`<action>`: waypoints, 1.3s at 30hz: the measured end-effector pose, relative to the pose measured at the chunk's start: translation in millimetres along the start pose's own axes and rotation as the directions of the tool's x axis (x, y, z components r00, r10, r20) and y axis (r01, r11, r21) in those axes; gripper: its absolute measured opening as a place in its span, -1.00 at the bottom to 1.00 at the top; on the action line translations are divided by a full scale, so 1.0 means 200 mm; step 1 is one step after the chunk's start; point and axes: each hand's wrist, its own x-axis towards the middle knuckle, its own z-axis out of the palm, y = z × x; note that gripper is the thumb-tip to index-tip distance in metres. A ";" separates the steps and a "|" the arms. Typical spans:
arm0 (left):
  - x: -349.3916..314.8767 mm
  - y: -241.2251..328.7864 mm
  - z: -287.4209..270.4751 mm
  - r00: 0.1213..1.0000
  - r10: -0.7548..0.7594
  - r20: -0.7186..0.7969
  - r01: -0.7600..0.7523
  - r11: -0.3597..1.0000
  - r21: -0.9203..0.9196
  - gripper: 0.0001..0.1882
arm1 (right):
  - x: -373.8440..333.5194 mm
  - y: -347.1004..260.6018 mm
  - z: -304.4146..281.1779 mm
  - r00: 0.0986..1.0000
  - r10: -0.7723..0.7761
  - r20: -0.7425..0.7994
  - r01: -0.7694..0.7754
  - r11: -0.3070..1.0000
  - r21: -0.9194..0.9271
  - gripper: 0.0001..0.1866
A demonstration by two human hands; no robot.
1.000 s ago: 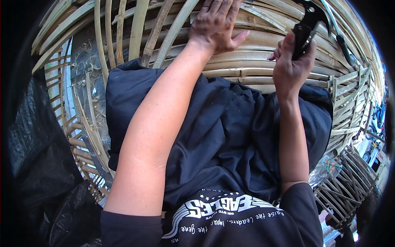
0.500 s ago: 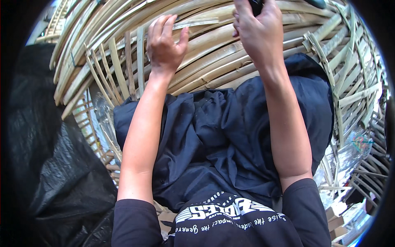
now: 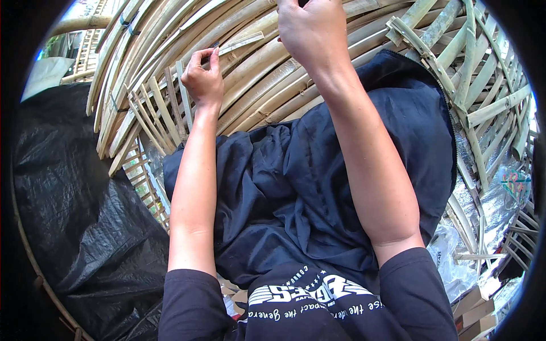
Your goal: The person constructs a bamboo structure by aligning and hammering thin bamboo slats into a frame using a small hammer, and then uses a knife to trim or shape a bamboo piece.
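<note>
My left hand (image 3: 203, 79) is closed in a pinch, thumb against fingers, by the near end of a short pale bamboo strip (image 3: 243, 42). Something small and dark shows at its fingertips, too small to name. Up at the top edge, my right hand (image 3: 314, 31) is closed, back of the hand towards me. A bit of a black object (image 3: 303, 2) shows in its grip; the rest is cut off by the picture's edge. Under both hands run long, curved bamboo strips (image 3: 267, 79), packed side by side in a woven frame.
Dark blue cloth (image 3: 273, 187) covers my lap. On the left hangs a black plastic sheet (image 3: 74, 187). Upright slat ends (image 3: 162, 105) stick out below my left hand. At the right are crossed bamboo slats (image 3: 483, 96), with silvery plastic (image 3: 475, 213) behind them.
My left hand has gone from spread fingers to a pinch, and sits lower and further left. My right hand has shifted left and up, taking most of the black object out of view.
</note>
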 end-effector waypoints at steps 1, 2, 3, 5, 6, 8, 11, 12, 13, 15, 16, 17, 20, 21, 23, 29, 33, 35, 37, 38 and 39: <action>0.00 -0.01 0.00 1.000 0.003 0.004 -0.003 1.000 -0.005 -0.84 | 0.00 0.00 0.00 1.000 0.014 0.014 -0.014 1.000 0.004 -0.74; 0.00 -0.02 0.00 1.000 0.008 0.006 -0.008 1.000 0.002 -0.84 | 0.00 -0.01 0.00 0.999 0.028 0.029 -0.028 1.000 0.008 -0.73; 0.00 -0.02 0.00 1.000 0.012 0.008 -0.012 1.000 0.005 -0.83 | 0.00 -0.02 -0.01 0.998 0.041 0.041 -0.042 0.999 0.009 -0.73; 0.00 -0.01 0.00 1.000 0.003 0.013 -0.003 1.000 0.000 -0.83 | -0.01 -0.05 -0.03 0.996 0.071 0.059 -0.071 0.997 0.004 -0.73; 0.00 -0.02 0.00 1.000 -0.011 0.015 0.011 1.000 -0.008 -0.82 | -0.01 -0.06 -0.04 0.994 0.086 0.069 -0.086 0.996 0.000 -0.73; 0.00 -0.05 -0.01 1.000 -0.014 0.018 0.014 1.000 -0.017 -0.82 | -0.01 -0.04 -0.02 0.995 0.082 0.054 -0.083 0.997 0.004 -0.72; 0.00 -0.05 -0.01 0.999 -0.015 0.038 0.016 1.000 -0.022 -0.83 | 0.00 0.01 -0.01 0.998 0.061 0.019 -0.061 0.998 -0.024 -0.71; 0.01 -0.06 -0.01 0.999 -0.003 0.052 0.004 1.000 -0.023 -0.83 | 0.00 0.01 -0.01 0.999 0.051 0.005 -0.051 0.998 -0.036 -0.71; 0.01 -0.07 -0.02 0.998 0.009 0.066 -0.008 1.000 -0.023 -0.83 | 0.00 0.01 -0.01 0.998 0.063 0.013 -0.062 0.997 -0.039 -0.70; 0.02 -0.07 -0.03 0.995 0.024 0.093 -0.022 0.999 -0.024 -0.84 | 0.00 0.00 -0.01 0.996 0.087 0.026 -0.085 0.995 -0.045 -0.69; 0.03 -0.06 -0.03 0.994 0.027 0.107 -0.024 0.999 -0.024 -0.84 | 0.00 0.01 -0.01 0.997 0.073 0.023 -0.071 0.996 -0.045 -0.68; 0.04 -0.05 -0.04 0.992 0.030 0.120 -0.027 0.999 -0.025 -0.84 | 0.01 0.02 -0.01 0.998 0.058 0.019 -0.058 0.997 -0.044 -0.68; 0.05 -0.05 -0.06 0.984 0.016 0.178 -0.010 0.999 -0.032 -0.84 | 0.00 0.03 -0.01 0.998 0.049 0.025 -0.049 0.999 -0.018 -0.67; 0.06 -0.05 -0.07 0.983 0.010 0.184 -0.001 0.999 -0.045 -0.84 | 0.00 0.03 -0.01 0.998 0.052 0.029 -0.052 0.999 -0.006 -0.67; 0.07 -0.05 -0.07 0.980 -0.002 0.197 0.016 0.998 -0.069 -0.84 | 0.00 0.04 0.00 0.999 0.039 0.017 -0.038 0.999 -0.021 -0.67; 0.13 0.04 -0.12 0.925 0.105 0.365 -0.126 0.991 0.034 -0.77 | 0.01 0.03 -0.02 0.997 0.068 0.030 -0.067 0.997 -0.042 -0.65; 0.23 0.05 -0.18 0.771 0.307 0.558 -0.409 0.910 0.064 -0.70 | 0.01 0.05 -0.01 0.999 0.048 0.021 -0.046 0.997 -0.067 -0.63; 0.29 0.04 -0.19 0.712 0.249 0.656 -0.400 0.912 0.088 -0.71 | 0.01 0.05 0.00 0.999 0.041 0.014 -0.040 0.998 -0.050 -0.63; 0.35 0.06 -0.20 0.652 0.200 0.731 -0.407 0.906 0.115 -0.72 | 0.01 0.03 -0.01 0.998 0.056 0.021 -0.055 0.997 -0.048 -0.63; 0.36 0.06 -0.20 0.632 0.190 0.752 -0.415 0.902 0.121 -0.72 | 0.00 0.02 -0.03 0.997 0.074 0.032 -0.073 0.996 -0.053 -0.64; 0.38 0.08 -0.20 0.610 0.180 0.772 -0.424 0.897 0.125 -0.72 | 0.00 0.00 -0.04 0.995 0.093 0.041 -0.090 0.994 -0.059 -0.64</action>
